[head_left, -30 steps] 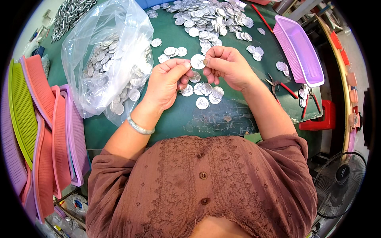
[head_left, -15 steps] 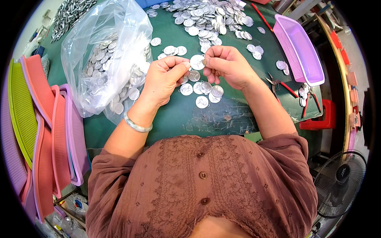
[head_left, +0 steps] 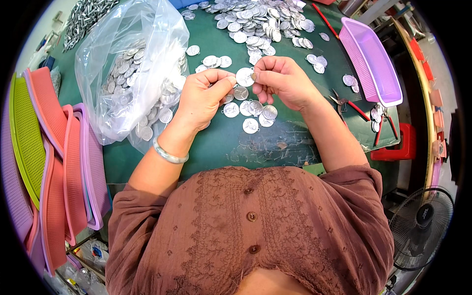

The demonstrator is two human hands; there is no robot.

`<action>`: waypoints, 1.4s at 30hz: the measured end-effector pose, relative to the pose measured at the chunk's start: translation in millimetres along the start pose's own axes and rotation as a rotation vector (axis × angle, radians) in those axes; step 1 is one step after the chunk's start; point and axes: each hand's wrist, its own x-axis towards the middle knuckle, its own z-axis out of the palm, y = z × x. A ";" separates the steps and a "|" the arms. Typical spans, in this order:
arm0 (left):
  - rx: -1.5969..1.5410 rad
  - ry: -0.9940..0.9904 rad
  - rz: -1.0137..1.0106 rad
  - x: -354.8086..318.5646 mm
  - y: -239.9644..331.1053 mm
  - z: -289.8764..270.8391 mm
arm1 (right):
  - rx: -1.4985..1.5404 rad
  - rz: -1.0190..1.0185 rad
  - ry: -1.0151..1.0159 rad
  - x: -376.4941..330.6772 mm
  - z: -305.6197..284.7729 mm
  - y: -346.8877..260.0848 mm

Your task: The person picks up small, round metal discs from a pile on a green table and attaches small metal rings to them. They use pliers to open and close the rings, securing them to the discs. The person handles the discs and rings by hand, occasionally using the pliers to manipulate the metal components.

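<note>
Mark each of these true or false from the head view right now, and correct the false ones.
1. Both hands pinch one silver disc between them. True.
2. The clear plastic bag of discs lies to the person's right. False: it lies to the left, beyond the left hand.
3. The purple tray at the right is heaped with discs. False: it looks empty.
4. Red-handled pliers lie right of the right hand. True.
5. The left wrist wears a silver bangle. True.

A purple basket [head_left: 373, 61] sat at two o'clock, red-handled pliers [head_left: 350, 104] beside it, a fan [head_left: 423, 227] at four, stacked trays [head_left: 49, 147] at nine.
</note>
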 end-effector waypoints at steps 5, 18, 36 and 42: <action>0.005 0.008 0.005 -0.8 0.4 1.6 | -0.014 0.007 -0.004 0.2 -1.0 0.2; 0.051 -0.013 -0.004 -2.4 1.6 1.7 | 0.031 0.040 0.004 0.6 -0.2 0.6; 0.049 -0.017 0.003 -3.1 1.2 1.9 | -0.027 0.031 -0.033 0.2 -2.0 1.1; -0.161 -0.049 -0.109 0.6 -4.8 -2.0 | -0.155 -0.082 -0.020 0.2 -0.7 1.0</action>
